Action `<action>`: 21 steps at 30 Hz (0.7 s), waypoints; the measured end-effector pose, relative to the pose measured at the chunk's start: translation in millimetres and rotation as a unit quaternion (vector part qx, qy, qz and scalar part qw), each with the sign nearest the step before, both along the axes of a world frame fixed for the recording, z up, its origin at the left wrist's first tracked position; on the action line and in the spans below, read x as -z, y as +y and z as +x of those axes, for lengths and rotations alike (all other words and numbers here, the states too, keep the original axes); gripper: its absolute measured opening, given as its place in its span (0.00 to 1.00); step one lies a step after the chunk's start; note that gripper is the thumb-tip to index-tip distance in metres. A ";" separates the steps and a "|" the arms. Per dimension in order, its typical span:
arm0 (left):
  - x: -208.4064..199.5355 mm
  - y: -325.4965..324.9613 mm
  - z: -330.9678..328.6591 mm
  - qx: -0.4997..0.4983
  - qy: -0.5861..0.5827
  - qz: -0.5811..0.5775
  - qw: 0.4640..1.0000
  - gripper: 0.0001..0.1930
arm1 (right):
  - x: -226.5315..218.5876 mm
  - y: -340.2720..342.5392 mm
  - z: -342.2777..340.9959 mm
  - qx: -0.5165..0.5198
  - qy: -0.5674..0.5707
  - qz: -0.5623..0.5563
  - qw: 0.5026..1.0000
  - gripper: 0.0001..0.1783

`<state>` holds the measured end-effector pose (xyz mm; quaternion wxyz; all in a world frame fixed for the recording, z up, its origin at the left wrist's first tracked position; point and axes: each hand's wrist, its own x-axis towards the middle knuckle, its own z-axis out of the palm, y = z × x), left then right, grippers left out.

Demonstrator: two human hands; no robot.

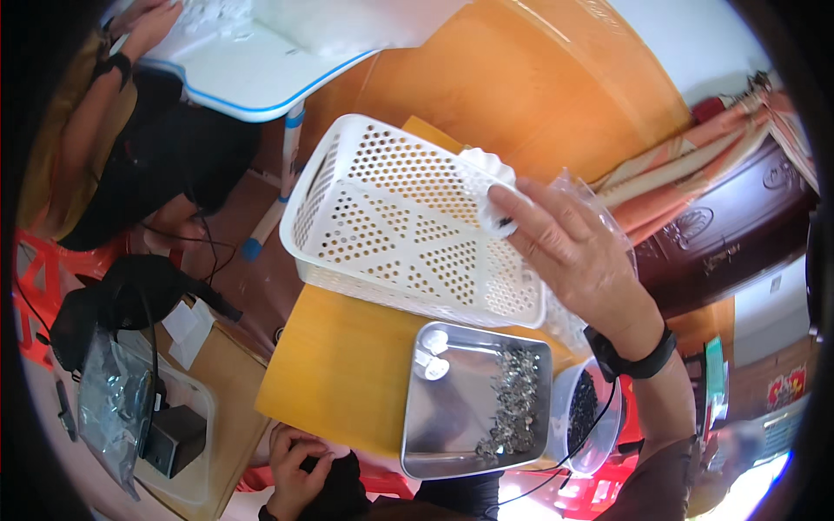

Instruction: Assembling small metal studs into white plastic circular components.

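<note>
Nearest the lens in the head view, the right hand (565,243) reaches over the right end of a white perforated plastic basket (400,260). The work looks under way and probably early: a few white round pieces (436,369) lie at the left of the metal tray (447,464), while many small metal parts (512,404) remain loose along its right side and black bits (583,408) fill much of a clear tub beside it. How many pieces are finished cannot be told.

The right hand's fingers are extended and close together, tips at a white piece with a dark spot (499,224) by the basket's far side; whether they pinch it is unclear, as the thumb is hidden. The left hand (294,469) is low beside the yellow tabletop (347,365), fingers curled toward the thumb; I cannot tell whether it holds anything.
</note>
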<state>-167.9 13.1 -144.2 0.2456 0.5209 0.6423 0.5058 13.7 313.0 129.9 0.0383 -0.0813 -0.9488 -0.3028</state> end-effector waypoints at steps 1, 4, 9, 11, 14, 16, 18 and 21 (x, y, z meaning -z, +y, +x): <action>1.7 -0.7 2.7 -0.009 -0.016 -0.004 1.000 0.08 | -4.7 -10.0 5.7 0.007 0.004 0.005 1.000 0.19; 3.4 -0.6 8.1 -0.001 -0.029 0.005 1.000 0.09 | -10.1 -48.4 26.1 0.010 -0.013 0.056 0.998 0.20; 3.5 -1.4 10.3 -0.006 0.051 0.081 0.995 0.08 | -21.0 -106.4 55.4 0.027 0.033 0.063 0.997 0.22; -3.1 -5.5 10.2 -0.016 0.056 0.072 0.996 0.07 | -19.6 -122.6 61.9 0.007 0.081 0.043 0.996 0.24; -2.2 -8.0 8.2 -0.014 0.071 0.072 0.995 0.07 | -20.8 -152.3 75.9 0.044 0.107 0.002 0.993 0.25; -3.1 -11.2 9.8 -0.010 0.082 0.078 0.993 0.07 | -16.3 -165.4 85.4 0.022 0.118 0.023 0.993 0.25; 1.3 -14.7 9.5 -0.007 0.088 0.092 0.992 0.07 | -14.5 -179.9 92.2 0.012 0.135 0.007 0.991 0.27; 1.5 -18.8 14.4 -0.009 0.129 0.099 0.987 0.07 | -6.7 -196.8 101.9 0.009 0.166 -0.010 0.986 0.29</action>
